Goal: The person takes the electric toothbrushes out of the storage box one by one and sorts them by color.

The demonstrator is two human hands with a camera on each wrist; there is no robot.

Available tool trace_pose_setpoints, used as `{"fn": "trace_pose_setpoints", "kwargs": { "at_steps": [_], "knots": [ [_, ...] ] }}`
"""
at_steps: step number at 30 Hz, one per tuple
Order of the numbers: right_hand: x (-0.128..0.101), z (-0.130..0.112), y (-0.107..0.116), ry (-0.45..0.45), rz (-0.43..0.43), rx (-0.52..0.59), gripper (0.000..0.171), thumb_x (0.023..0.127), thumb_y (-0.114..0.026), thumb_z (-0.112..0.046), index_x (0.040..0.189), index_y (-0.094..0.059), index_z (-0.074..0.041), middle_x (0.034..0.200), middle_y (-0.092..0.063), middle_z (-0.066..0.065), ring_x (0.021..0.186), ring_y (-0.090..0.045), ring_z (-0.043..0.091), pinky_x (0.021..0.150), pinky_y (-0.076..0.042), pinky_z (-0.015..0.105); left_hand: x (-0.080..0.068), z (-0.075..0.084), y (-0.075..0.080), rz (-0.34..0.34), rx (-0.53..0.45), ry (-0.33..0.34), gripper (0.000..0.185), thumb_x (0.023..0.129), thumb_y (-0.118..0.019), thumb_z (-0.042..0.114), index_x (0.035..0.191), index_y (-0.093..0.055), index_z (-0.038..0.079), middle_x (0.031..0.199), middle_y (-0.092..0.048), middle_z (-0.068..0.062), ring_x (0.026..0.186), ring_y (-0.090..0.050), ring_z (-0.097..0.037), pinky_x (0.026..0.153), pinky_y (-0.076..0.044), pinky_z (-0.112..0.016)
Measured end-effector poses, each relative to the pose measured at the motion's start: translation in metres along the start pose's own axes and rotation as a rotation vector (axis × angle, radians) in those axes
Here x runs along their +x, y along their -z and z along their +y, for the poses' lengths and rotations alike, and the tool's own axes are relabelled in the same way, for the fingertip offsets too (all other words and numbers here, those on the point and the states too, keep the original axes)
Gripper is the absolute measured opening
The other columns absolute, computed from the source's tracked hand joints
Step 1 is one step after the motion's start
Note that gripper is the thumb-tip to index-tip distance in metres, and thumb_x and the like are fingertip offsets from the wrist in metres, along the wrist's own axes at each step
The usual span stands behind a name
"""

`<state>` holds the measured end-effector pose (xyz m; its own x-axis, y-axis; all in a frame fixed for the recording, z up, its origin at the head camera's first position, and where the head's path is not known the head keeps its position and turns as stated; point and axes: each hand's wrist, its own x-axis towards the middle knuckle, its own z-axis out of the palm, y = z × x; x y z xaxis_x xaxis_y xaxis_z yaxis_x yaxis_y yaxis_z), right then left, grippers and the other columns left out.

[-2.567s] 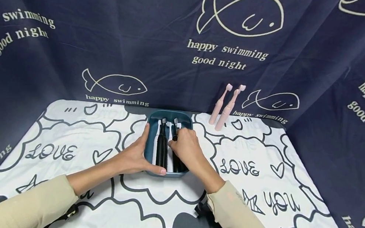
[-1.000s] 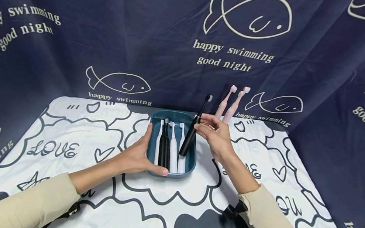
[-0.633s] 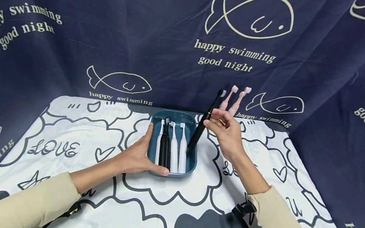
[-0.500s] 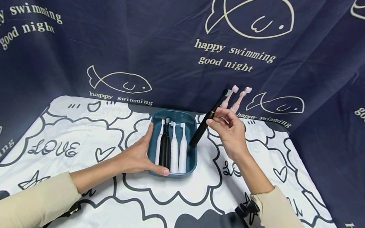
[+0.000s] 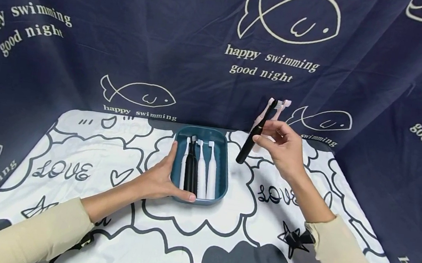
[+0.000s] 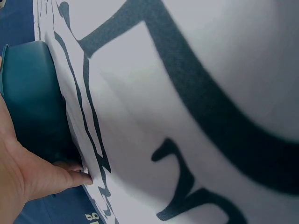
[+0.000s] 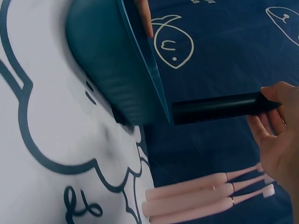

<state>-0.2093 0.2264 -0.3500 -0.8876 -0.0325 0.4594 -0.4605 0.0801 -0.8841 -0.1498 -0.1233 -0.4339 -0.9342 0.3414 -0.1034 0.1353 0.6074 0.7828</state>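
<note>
A teal tray (image 5: 202,130) sits mid-table with one black toothbrush (image 5: 191,172) and white toothbrushes (image 5: 202,173) lying side by side in it. My left hand (image 5: 159,182) grips the tray's near-left corner, thumb up its left side; the left wrist view shows the same tray (image 6: 32,93) against my palm (image 6: 28,172). My right hand (image 5: 283,145) pinches a second black toothbrush (image 5: 252,138) in the air to the right of the tray, tilted with its head up. In the right wrist view its handle (image 7: 215,108) juts from my fingers (image 7: 275,130).
Pink toothbrushes (image 5: 263,115) lean against the navy fish-print backdrop just behind the held brush; they also show in the right wrist view (image 7: 196,198). A white cloth with black cartoon print (image 5: 75,168) covers the table. Backdrop fabric walls in the back and both sides.
My right hand lifted the black toothbrush out of the tray and carried it right and back, up to the pink toothbrushes. The left hand and tray stayed put.
</note>
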Motion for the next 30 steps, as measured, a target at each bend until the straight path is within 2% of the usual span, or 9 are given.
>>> {"fn": "trace_pose_setpoints", "kwargs": {
  "at_steps": [6, 13, 17, 23, 30],
  "knots": [
    [0.002, -0.002, 0.015, 0.027, 0.009, 0.020, 0.040, 0.084, -0.078, 0.026, 0.111, -0.078, -0.003, 0.107, -0.080, -0.007, 0.096, -0.078, 0.005, 0.086, -0.063, 0.017, 0.001, -0.001, 0.000, -0.001, 0.003, -0.001, 0.177, 0.064, -0.103, 0.075, 0.179, 0.023, 0.026, 0.189, -0.015, -0.024, 0.172, -0.029, -0.044, 0.135, -0.035, -0.065],
    [0.003, 0.000, 0.037, 0.027, 0.075, 0.013, 0.044, 0.080, -0.078, 0.030, 0.106, -0.080, -0.005, 0.099, -0.080, -0.008, 0.092, -0.077, 0.004, 0.084, -0.063, 0.015, 0.001, -0.001, 0.000, -0.005, 0.008, 0.000, 0.177, 0.064, -0.102, 0.076, 0.179, 0.023, 0.028, 0.189, -0.014, -0.023, 0.173, -0.028, -0.043, 0.135, -0.036, -0.065],
    [0.006, 0.003, 0.051, 0.020, 0.109, 0.001, 0.041, 0.079, -0.078, 0.030, 0.105, -0.080, -0.002, 0.096, -0.081, -0.007, 0.090, -0.077, 0.004, 0.085, -0.064, 0.015, 0.000, -0.001, 0.000, -0.003, 0.006, 0.003, 0.177, 0.064, -0.103, 0.075, 0.179, 0.023, 0.028, 0.189, -0.015, -0.023, 0.173, -0.028, -0.043, 0.135, -0.036, -0.065],
    [0.014, 0.008, 0.070, 0.011, 0.169, -0.049, 0.036, 0.080, -0.082, 0.027, 0.103, -0.080, -0.001, 0.090, -0.081, -0.007, 0.083, -0.076, 0.003, 0.076, -0.060, 0.013, 0.000, 0.001, 0.000, -0.010, 0.005, 0.024, 0.177, 0.064, -0.103, 0.075, 0.179, 0.024, 0.031, 0.189, -0.014, -0.022, 0.173, -0.026, -0.043, 0.135, -0.034, -0.065],
    [0.025, 0.017, 0.084, -0.017, 0.214, -0.022, 0.035, 0.080, -0.082, 0.027, 0.101, -0.080, -0.001, 0.086, -0.083, -0.006, 0.079, -0.077, 0.003, 0.074, -0.061, 0.013, 0.000, 0.001, 0.000, -0.011, 0.021, 0.040, 0.177, 0.063, -0.102, 0.076, 0.179, 0.024, 0.032, 0.189, -0.013, -0.022, 0.174, -0.025, -0.044, 0.135, -0.034, -0.066]
  ]
}}
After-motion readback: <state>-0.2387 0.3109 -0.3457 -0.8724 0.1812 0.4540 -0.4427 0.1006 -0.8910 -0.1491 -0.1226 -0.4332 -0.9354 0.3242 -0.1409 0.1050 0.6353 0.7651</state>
